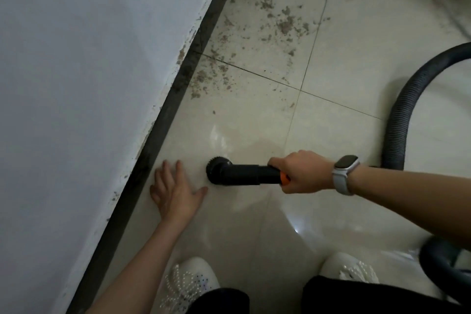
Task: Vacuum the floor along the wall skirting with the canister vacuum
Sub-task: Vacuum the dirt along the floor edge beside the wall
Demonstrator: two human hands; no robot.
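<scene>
Round brush nozzle (216,170): flat on the floor tile (254,135), near the skirting (158,130). Right hand (300,173) clenched around the wand; long axis crosswise to the wall. Left hand (175,191) flat, fingers straight, between nozzle and skirting. Debris (211,79) lies ahead, beyond the nozzle along the skirting.

1. Glossy cream floor tiles (344,64) meet dark skirting (163,120).
2. Brown dirt (285,23) is scattered near the skirting.
3. A round brush nozzle (216,169), ribbed hose (400,120), flat left hand (175,192) and white shoes (188,283) rest on the tiles.
</scene>
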